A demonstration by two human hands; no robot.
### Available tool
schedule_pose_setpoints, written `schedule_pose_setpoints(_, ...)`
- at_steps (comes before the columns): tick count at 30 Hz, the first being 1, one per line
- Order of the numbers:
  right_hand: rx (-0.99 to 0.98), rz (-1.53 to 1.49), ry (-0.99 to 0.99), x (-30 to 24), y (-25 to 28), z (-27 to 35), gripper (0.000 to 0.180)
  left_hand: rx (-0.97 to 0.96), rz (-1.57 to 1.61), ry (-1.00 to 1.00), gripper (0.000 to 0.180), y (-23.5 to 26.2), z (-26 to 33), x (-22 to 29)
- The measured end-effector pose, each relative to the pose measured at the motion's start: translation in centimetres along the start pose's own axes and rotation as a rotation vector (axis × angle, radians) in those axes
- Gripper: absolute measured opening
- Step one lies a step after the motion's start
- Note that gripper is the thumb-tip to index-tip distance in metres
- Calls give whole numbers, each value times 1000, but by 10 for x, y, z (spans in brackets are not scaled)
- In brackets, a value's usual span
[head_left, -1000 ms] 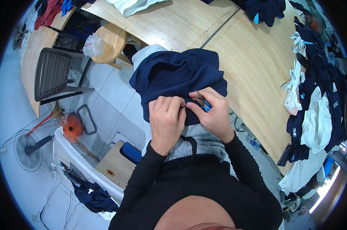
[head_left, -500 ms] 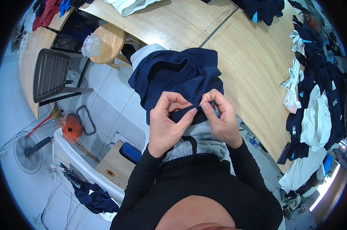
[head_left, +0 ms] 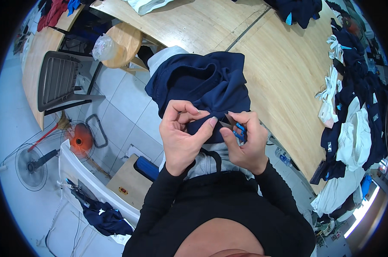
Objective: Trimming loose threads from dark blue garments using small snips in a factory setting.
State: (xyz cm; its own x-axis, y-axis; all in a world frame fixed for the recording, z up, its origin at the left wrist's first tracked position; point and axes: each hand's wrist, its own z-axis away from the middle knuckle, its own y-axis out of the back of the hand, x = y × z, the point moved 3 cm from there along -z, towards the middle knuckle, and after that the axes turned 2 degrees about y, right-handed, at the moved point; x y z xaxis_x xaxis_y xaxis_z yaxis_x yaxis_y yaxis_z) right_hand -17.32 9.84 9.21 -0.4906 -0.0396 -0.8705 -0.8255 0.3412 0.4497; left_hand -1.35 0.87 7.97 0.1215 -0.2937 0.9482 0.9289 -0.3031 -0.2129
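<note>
A navy blue garment (head_left: 229,83) lies bunched over my lap and against the table edge, its rounded opening toward the far side. My left hand (head_left: 180,139) pinches a fold of its near edge between thumb and fingers. In my right hand (head_left: 252,143) is a pair of small thread snips (head_left: 240,132) with a blue handle. Their metal blades point at the cloth beside my left fingertips. Whether the blades touch the fabric I cannot tell.
A pale wooden table (head_left: 284,90) stands ahead and right, with navy and white garments (head_left: 354,137) piled along its right side. To the left are a wooden stool (head_left: 129,47) bearing a plastic cup, a grey chair (head_left: 56,81), and fans (head_left: 80,139) on the tiled floor.
My right hand has turned and moved slightly down, bringing the snips' blue handle and blades into view. My left hand has shifted slightly left, still pinching the cloth.
</note>
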Motion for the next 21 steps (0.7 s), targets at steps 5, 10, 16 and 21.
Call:
schedule_pose_setpoints(5,2,76,57,-7,1,-10,34,-11,-67,-37,40,1,2,3)
schedule_pose_setpoints(10,36,116,139,-5,-1,-10,26,-22,-89,-63,39,1,3,2)
schedule_pose_setpoints(16,155,185,106,-1,9,-15,19,19,-119,-59,39,6,6,1)
schedule_pose_setpoints(21,608,-150,-319,136,79,-22,23,75,-284,-111,42,9,0,-1)
